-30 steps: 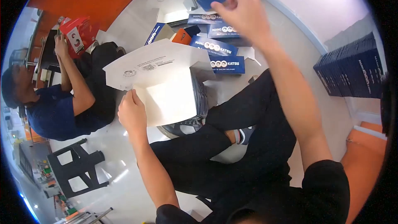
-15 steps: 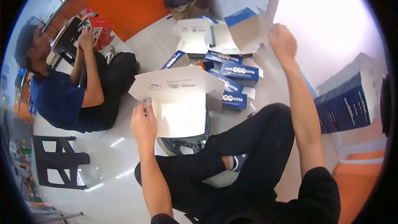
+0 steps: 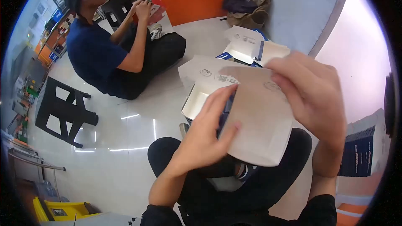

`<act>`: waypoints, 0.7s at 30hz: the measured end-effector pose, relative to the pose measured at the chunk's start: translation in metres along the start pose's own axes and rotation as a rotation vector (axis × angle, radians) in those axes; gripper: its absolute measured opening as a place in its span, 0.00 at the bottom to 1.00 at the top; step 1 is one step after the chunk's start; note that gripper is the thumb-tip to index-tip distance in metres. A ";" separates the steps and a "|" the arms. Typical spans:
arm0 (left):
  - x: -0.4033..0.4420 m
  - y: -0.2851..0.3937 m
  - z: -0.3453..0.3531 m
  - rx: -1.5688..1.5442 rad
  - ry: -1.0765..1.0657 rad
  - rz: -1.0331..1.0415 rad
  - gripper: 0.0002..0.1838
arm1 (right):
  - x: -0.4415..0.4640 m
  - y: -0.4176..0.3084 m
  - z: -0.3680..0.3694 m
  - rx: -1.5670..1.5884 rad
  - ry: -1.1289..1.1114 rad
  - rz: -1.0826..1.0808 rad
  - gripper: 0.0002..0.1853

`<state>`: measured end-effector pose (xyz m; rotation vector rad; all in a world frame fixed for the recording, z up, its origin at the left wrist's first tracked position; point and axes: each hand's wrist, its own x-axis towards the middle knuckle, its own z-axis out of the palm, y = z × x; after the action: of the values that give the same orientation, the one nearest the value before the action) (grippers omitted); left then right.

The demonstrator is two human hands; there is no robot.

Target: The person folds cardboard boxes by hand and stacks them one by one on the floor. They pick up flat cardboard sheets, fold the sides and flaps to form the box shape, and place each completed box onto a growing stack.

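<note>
I watch remotely as the left hand (image 3: 205, 136) clasps the white carton (image 3: 259, 121) by its left side, near, over the lap (image 3: 234, 203); the right hand (image 3: 312, 96) pinches its far edge with curled fingers.

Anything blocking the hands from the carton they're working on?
Nothing visible. The left hand holds the left side of the pale-lined, blue-sided cardboard carton; the right hand, blurred, is at its upper-right edge with no object visible between. The open, white-lined cardboard box sits beyond, not in the way.
</note>
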<state>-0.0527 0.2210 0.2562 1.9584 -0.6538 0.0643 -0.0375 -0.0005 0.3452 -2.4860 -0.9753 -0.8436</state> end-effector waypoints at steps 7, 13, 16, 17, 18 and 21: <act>-0.011 -0.064 -0.021 -0.323 0.384 -0.405 0.22 | -0.043 0.017 0.029 0.061 0.551 -0.189 0.22; 0.005 -0.110 -0.033 -0.403 0.423 -0.411 0.22 | -0.098 0.005 0.130 0.361 0.101 0.145 0.41; 0.009 -0.130 -0.027 -0.345 0.390 -0.420 0.21 | -0.115 0.013 0.168 0.414 0.062 0.264 0.42; 0.010 -0.135 -0.024 -0.286 0.403 -0.423 0.20 | -0.118 0.013 0.173 0.442 0.093 0.292 0.39; 0.012 -0.135 -0.023 -0.287 0.396 -0.430 0.20 | -0.118 0.014 0.176 0.442 0.091 0.301 0.39; 0.012 -0.142 -0.026 0.155 0.446 -0.398 0.19 | -0.117 0.015 0.183 0.407 0.141 0.250 0.34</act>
<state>0.0307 0.2843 0.1557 2.0935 0.0362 0.3029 -0.0217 0.0221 0.1288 -2.1123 -0.6883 -0.6535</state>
